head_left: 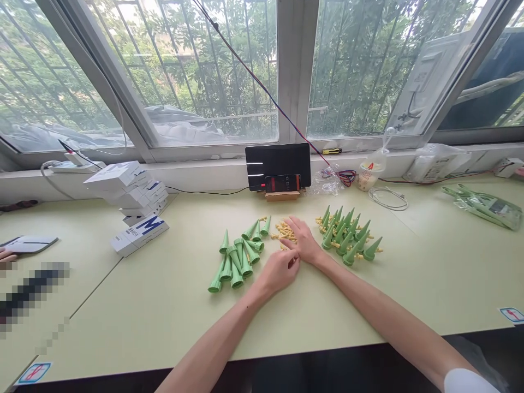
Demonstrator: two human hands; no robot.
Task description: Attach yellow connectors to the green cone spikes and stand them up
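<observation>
My left hand (281, 269) rests near the middle of the table with its fingers curled closed; whatever they may hold is hidden. Touching it from the right, my right hand (303, 240) stretches its fingers over a pile of small yellow plastic pieces (285, 230). To the left lies a loose heap of green plastic cone spikes (235, 256), several with their hollow wide ends facing me. On the right, several more green cones (347, 234) stand upright in a cluster, with yellow pieces sticking out of their sides.
A phone (283, 183) leans against a black tablet (278, 164) at the back. White boxes (139, 234) are stacked at left. A drink cup (371, 172), a coiled white cable (388, 199) and a bag of green parts (485, 207) lie right. Another person's hand (6, 255) shows far left.
</observation>
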